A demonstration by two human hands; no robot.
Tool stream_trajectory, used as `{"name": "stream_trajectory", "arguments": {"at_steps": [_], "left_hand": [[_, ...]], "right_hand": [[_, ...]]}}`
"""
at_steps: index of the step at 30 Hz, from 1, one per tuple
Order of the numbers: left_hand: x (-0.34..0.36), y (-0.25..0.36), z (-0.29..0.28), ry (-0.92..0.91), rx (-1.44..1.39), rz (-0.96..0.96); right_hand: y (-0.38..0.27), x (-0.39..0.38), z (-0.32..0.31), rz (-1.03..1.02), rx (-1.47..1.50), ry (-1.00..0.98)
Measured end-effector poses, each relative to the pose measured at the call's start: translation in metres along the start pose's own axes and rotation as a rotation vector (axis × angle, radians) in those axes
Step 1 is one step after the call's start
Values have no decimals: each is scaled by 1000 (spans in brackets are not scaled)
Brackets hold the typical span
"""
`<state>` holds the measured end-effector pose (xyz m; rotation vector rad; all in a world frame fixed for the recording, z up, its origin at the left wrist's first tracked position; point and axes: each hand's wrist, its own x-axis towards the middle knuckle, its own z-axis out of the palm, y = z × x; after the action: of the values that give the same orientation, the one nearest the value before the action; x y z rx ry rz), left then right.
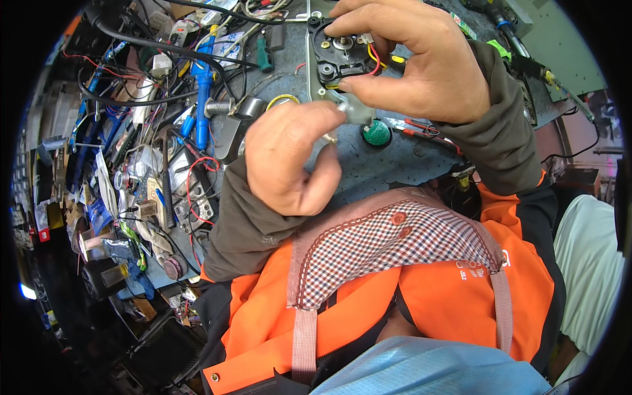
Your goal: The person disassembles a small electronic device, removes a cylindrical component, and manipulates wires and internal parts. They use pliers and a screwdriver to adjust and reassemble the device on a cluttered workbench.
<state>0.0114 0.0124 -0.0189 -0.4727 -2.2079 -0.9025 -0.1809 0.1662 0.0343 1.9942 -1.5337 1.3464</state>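
My right hand (421, 66) spans a black plastic motor unit (341, 58) with a round metal shaft, thumb at its near edge and a finger at its far edge. Red and yellow wires (376, 56) come out beside the shaft. The unit sits in a pale grey casing (360, 113), partly covered by my hands. My left hand (293, 158) is closed, its upper fingertips at the casing's near-left corner; what they pinch is too small to make out. A green round part (377, 133) lies just below the casing.
Blue-grey workbench (385, 164) under my hands. To the left are a blue tool (204, 85), a green-handled screwdriver (264, 56), black cables and a dense heap of parts. Probe-like leads (428, 130) lie right of the green part. A soldering iron (566, 92) is at the far right.
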Motion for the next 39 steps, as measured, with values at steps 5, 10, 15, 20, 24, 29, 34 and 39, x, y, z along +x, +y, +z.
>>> {"name": "stream_trajectory", "arguments": {"at_steps": [5,10,15,20,24,29,34,39], "left_hand": [[13,-8,-18,221,-213,-245],[48,-25,-28,-61,-173,-223],[52,-11,-22,-69,-118,-322],[41,-33,-13,11,-320,-302],[28,-37,-2,-3,-611,-431],[24,-35,4,-99,-870,-448],[17,-46,9,-190,-447,-204],[16,-45,22,-77,-118,-101]], "right_hand": [[-3,2,-2,72,52,-67],[-5,2,-1,70,58,-42],[1,4,-1,7,24,-29],[-15,7,-9,70,-1,-64],[-38,21,-14,451,-18,-176],[-21,5,-13,232,36,-148],[-13,-2,-9,86,32,-50],[-23,-6,-8,137,3,-81]]}}
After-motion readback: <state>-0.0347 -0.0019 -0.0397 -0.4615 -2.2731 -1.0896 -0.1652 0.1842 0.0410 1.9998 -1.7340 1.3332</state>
